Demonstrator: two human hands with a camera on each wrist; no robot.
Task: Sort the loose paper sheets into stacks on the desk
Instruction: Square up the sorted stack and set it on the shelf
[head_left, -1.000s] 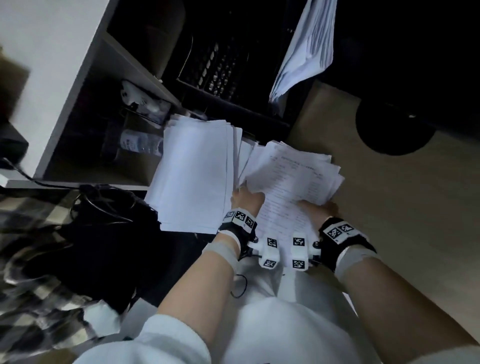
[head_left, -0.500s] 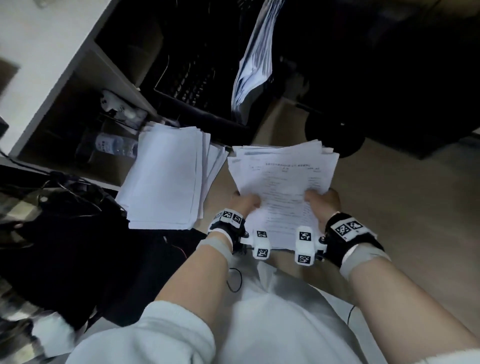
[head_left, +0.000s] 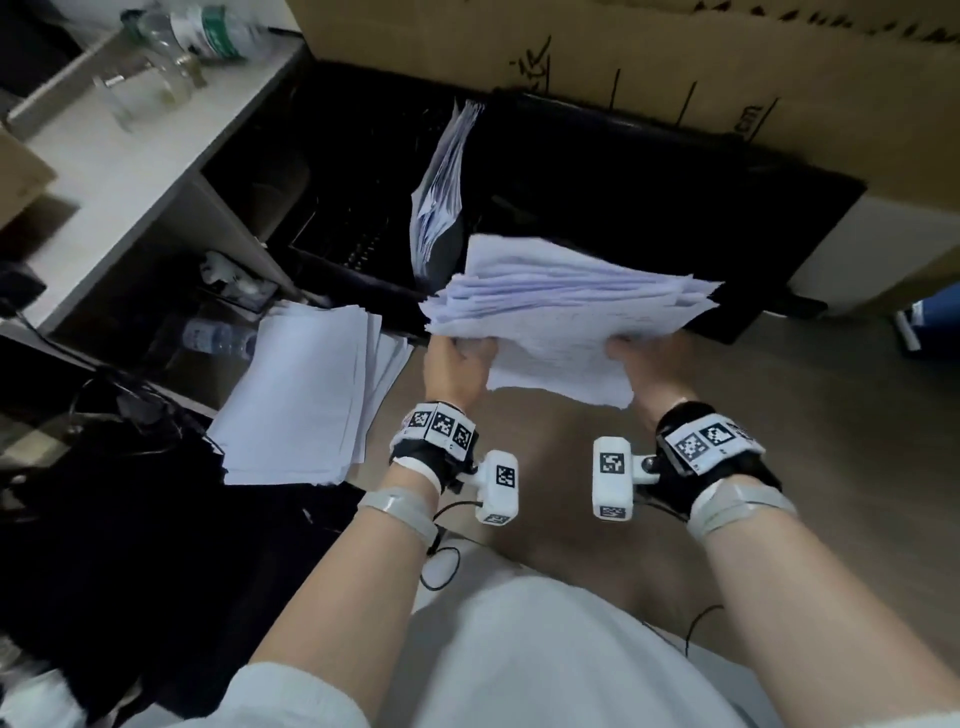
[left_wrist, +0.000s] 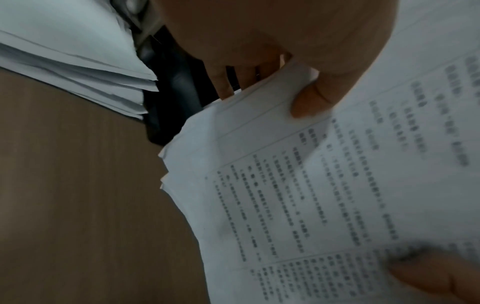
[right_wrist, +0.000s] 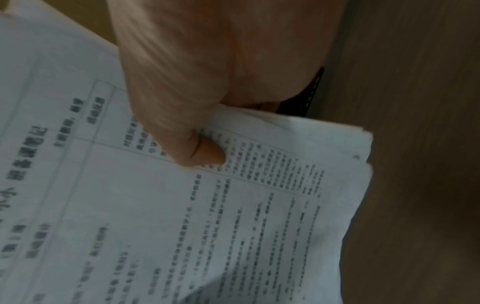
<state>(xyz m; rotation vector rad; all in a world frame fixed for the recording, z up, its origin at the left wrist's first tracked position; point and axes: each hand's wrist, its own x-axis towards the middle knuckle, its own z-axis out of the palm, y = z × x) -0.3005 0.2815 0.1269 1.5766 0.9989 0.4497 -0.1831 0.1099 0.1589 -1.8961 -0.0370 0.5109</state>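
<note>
Both hands hold one thick, uneven bundle of printed sheets (head_left: 561, 317) in the air above the wooden floor. My left hand (head_left: 457, 366) grips its near left edge, thumb on top (left_wrist: 311, 100) and fingers underneath. My right hand (head_left: 649, 371) grips the near right edge the same way, its thumb (right_wrist: 197, 152) pressed on the printed top sheet (right_wrist: 233, 216). A second stack of white sheets (head_left: 306, 395) lies flat on the floor to the left, its edges fanned (left_wrist: 78, 67). More sheets (head_left: 441, 187) stand upright in a black bin behind.
A white desk (head_left: 130, 171) with bottles and a glass jar on top stands at the left, shelves below it. A black crate (head_left: 649, 218) and a big cardboard box (head_left: 675, 67) are behind the bundle. Dark clothing and cables (head_left: 104, 467) lie at the left. Bare wooden floor (head_left: 831, 441) spreads right.
Both hands have lifted the bundle off the floor and away from the flat stack, raising it and tipping it nearly level. The head view has swung upward, showing the desk top.
</note>
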